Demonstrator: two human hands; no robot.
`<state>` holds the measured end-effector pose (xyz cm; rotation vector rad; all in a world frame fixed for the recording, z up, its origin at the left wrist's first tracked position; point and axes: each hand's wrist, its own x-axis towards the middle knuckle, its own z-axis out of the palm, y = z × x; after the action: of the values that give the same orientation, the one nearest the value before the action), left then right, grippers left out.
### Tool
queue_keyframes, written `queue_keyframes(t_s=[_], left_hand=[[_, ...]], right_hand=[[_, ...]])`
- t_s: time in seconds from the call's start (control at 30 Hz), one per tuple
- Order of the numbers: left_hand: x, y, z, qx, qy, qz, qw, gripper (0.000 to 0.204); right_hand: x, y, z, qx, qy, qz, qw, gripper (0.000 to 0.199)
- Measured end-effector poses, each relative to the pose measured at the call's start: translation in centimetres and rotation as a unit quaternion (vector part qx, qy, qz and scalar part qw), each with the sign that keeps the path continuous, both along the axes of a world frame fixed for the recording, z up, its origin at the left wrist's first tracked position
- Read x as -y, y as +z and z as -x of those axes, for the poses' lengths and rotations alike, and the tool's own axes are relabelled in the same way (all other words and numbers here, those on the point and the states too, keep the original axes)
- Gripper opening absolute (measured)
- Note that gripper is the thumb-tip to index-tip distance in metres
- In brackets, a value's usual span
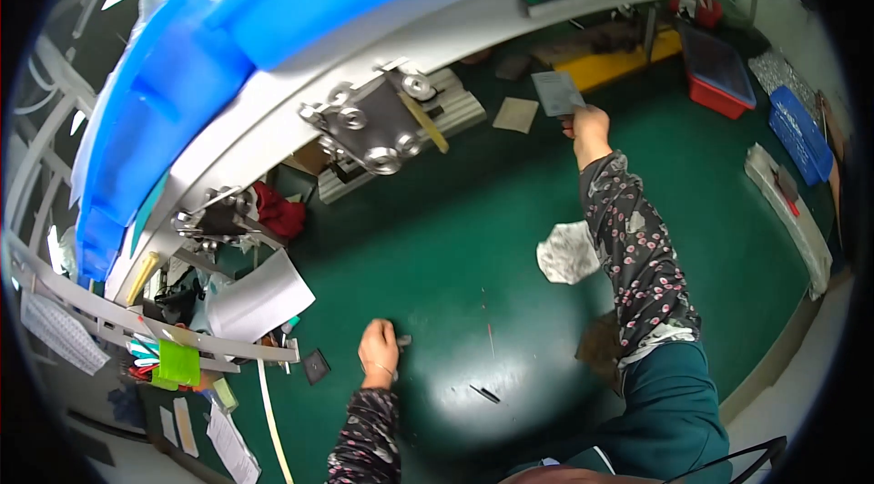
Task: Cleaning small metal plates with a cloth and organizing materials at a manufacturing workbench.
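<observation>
At the far side of the table, my right hand (590,124) is stretched out. Its fingers pinch the near edge of a flat grey rectangular sheet (557,92), like a card or thin plate. Closer to me and to the left, my left hand (379,352) rests low over the green table with its fingers curled. A small grey piece (405,340) shows beside its fingertips; whether they grip it is hard to tell. Left of the sheet lies a beige square (515,115). A crumpled whitish cloth or paper (566,254) lies beside my right forearm.
A metal roller fixture (369,124) stands at the back left, with papers (259,297) before it. A red box (715,74), a blue basket (801,133) and a long wrapped bundle (790,215) line the right side. A black pen-like thing (487,394) lies near me.
</observation>
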<state>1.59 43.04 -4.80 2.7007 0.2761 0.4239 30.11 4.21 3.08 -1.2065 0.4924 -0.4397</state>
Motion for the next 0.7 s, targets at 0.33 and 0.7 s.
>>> queue_keyframes(t_s=[0.33,0.7], left_hand=[[0.1,-1.6,0.5,0.066,0.057,-0.037,0.996,0.008],[1.5,-1.2,0.3,0.077,0.048,-0.042,0.995,0.006]], right_hand=[[-2.8,2.0,-5.8,0.034,-0.016,0.216,0.976,0.021],[-5.2,-2.7,-5.9,-0.03,-0.004,0.168,0.985,0.02]])
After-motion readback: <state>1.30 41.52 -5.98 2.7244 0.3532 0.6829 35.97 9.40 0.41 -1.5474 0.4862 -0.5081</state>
